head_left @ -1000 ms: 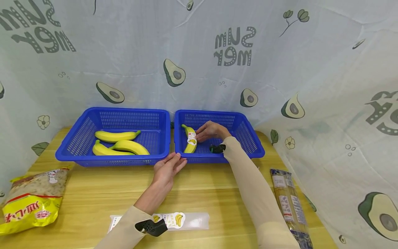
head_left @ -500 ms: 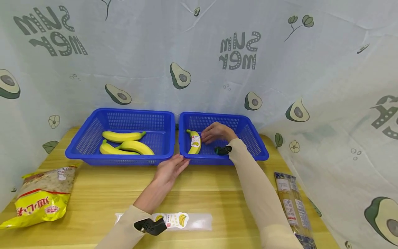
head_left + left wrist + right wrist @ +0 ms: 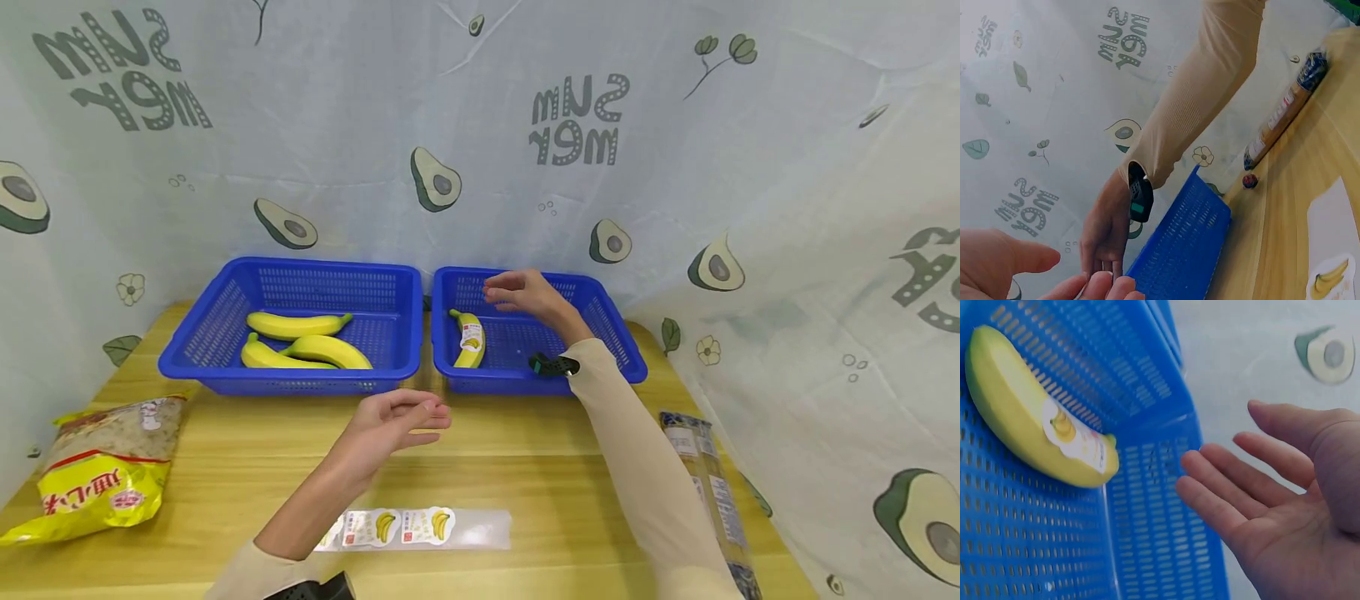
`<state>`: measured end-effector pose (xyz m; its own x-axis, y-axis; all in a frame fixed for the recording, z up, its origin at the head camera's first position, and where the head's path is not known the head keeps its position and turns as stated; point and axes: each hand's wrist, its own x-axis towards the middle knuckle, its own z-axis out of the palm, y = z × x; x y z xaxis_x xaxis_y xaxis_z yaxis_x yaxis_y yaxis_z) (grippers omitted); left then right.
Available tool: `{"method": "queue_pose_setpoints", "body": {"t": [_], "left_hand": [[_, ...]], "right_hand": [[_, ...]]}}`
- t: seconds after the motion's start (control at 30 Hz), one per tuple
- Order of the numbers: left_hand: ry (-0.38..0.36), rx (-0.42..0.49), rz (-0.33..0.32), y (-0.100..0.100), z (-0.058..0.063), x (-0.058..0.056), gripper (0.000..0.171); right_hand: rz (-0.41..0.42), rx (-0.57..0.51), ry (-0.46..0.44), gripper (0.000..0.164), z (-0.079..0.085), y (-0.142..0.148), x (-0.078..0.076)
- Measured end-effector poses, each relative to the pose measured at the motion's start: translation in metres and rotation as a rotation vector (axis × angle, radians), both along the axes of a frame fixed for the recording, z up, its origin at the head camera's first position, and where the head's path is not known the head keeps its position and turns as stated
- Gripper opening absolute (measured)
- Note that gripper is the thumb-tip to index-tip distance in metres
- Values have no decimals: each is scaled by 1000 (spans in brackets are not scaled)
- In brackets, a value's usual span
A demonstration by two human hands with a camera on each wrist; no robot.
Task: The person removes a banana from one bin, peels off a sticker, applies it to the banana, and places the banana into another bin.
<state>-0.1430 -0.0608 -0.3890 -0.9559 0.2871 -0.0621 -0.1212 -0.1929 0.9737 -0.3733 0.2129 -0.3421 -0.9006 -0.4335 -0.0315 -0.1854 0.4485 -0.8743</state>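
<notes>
Patterned curtain [image 3: 330,108] behind a wooden counter [image 3: 540,467]. One stickered banana [image 3: 471,340] lies front-to-back in the right basket [image 3: 480,386], left of and below the nearer right hand [image 3: 531,294], empty, fingers loose; the left hand [image 3: 393,421], also empty, is outside.

The bananas [image 3: 300,327] look smooth and matt, the baskets [image 3: 330,385] plastic, the tabletop [image 3: 525,471] wood-grained, the backdrop [image 3: 337,100] creased cloth.

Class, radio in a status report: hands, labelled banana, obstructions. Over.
Left hand empty, over table. Right hand empty, over right basket. Labelled banana lying in it. Nothing visibly blocking it.
</notes>
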Motion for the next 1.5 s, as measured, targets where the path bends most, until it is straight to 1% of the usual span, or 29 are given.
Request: {"method": "queue_pose_setpoints", "body": {"t": [0.13, 0.23, 0.3, 0.4, 0.5, 0.57, 0.73, 0.93, 1.0, 1.13, 1.2, 1.3, 1.37, 1.5], "left_hand": [[134, -160, 99, -10, 8, 9, 26], [253, -253, 156, -17, 13, 15, 23], [321, -286, 197, -22, 15, 18, 22], [405, -316, 253, -28, 15, 23, 23], [470, -342, 312, -33, 16, 27, 24], [504, -362, 354, -38, 15, 28, 26], [535, -409, 457, -52, 13, 26, 28], [597, -508, 586, -75, 9, 18, 28], [593, -522, 621, -83, 6, 15, 29], [545, -533, 664, -97, 3, 11, 31], [530, -558, 704, -104, 2, 9, 31], [538, -596, 797, -117, 0, 5, 32], [573, -618, 869, -126, -2, 0, 31], [615, -631, 1014, -145, -4, -7, 30]], "right_hand": [[31, -61, 30, 45, 5, -5, 8], [50, -101, 45, 45, 8, -8, 15], [64, -117, 54, 45, 11, -11, 19], [77, -76, 97, 43, 16, -16, 25], [108, -45, 141, 42, 21, -24, 27], [144, -66, 149, 41, 22, -32, 26], [229, -144, 122, 43, 23, -49, 24], [292, -178, 117, 48, 23, -68, 24], [317, -173, 120, 49, 23, -76, 23], [345, -156, 116, 49, 26, -88, 23], [354, -145, 110, 50, 28, -96, 23], [367, -142, 101, 51, 29, -110, 21], [367, -150, 94, 50, 28, -117, 20], [376, -166, 68, 50, 26, -131, 19]]}}
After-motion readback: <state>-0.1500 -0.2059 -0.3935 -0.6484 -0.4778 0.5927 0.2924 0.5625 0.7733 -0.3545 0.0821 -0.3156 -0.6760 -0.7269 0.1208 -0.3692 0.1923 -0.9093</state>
